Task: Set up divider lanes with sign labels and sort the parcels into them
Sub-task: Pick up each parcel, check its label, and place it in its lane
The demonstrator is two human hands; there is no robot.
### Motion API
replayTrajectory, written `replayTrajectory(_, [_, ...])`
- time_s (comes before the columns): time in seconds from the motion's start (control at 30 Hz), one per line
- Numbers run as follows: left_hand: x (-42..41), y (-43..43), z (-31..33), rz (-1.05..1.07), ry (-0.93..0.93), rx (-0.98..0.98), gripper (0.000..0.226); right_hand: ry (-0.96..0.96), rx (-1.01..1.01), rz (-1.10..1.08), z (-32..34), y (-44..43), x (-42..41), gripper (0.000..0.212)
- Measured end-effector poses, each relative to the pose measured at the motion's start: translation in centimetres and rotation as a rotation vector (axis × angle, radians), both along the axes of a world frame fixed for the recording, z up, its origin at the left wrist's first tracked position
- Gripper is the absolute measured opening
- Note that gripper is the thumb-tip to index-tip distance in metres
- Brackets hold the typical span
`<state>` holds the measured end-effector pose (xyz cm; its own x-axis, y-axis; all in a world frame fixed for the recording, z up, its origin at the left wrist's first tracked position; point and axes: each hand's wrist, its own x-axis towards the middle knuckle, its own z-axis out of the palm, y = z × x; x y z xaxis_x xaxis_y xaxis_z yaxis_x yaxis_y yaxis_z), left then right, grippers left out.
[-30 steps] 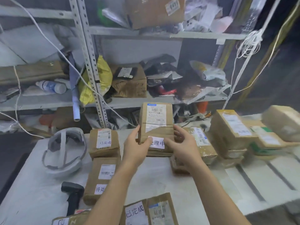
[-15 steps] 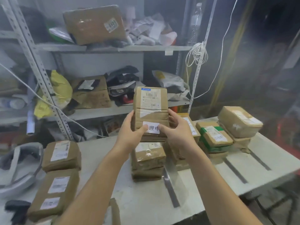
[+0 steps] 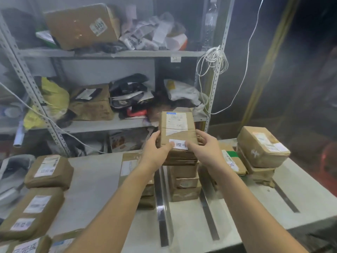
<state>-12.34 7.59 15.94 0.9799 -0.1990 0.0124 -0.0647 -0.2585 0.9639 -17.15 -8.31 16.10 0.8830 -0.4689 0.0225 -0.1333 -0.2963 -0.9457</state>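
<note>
I hold a brown paper parcel (image 3: 177,132) with a shipping label and a white Chinese-character sticker near its lower edge. My left hand (image 3: 156,149) grips its left side and my right hand (image 3: 205,147) its right side, thumbs on the sticker. The parcel rests on or just above a stack of brown parcels (image 3: 184,181) standing between two metal divider strips (image 3: 163,203) (image 3: 207,210). A third strip (image 3: 284,197) lies further right. Other stacks stand left of the first strip (image 3: 133,165) and at the right (image 3: 262,146).
Loose stickered parcels (image 3: 48,170) (image 3: 31,210) lie on the left of the white table (image 3: 96,183). A grey headset (image 3: 11,178) sits at the far left. Behind the table stands a metal shelf rack (image 3: 109,123) full of bags and boxes. The table edge drops off at the right.
The view swung right and both hands carried the parcel right and down, from above the left part of the table onto the stack between the dividers.
</note>
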Motion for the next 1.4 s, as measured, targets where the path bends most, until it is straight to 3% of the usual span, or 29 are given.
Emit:
replayTrajectory(0.17, [2.9, -3.5, -2.5, -0.019, 0.017, 0.054, 0.062, 0.037, 0.001, -0.097, -1.4, -1.6, 3.6, 0.067])
replayTrajectory(0.37, [5.9, -5.7, -4.0, -0.036, 0.048, 0.069, 0.037, 0.086, -0.007, -0.135, -2.2, -4.2, 6.6, 0.07])
replayTrajectory(0.8, [6.1, -8.2, -6.4, -0.009, 0.141, 0.118, 0.066, 0.111, -0.135, -0.077, -5.6, -7.7, 7.4, 0.052])
replayTrajectory(0.9, [5.1, -8.9, -6.0, 0.029, 0.11, 0.216, 0.067, 0.131, -0.232, -0.083, -5.7, -8.2, 7.0, 0.056])
replayTrajectory(1.07, [3.0, -8.4, -3.8, 0.194, 0.061, 0.346, 0.075, -0.049, -0.455, -0.04, -4.7, -8.5, 5.9, 0.047])
replayTrajectory(1.2, [1.3, -5.1, -2.0, 0.191, -0.088, 0.69, 0.067, -0.255, -0.537, 0.228, -3.7, -5.2, 4.9, 0.037])
replayTrajectory(1.4, [-2.3, 4.5, -0.2, 0.247, -0.078, 1.087, 0.067, -0.109, -0.66, 0.624, -3.0, 2.4, 3.4, 0.047])
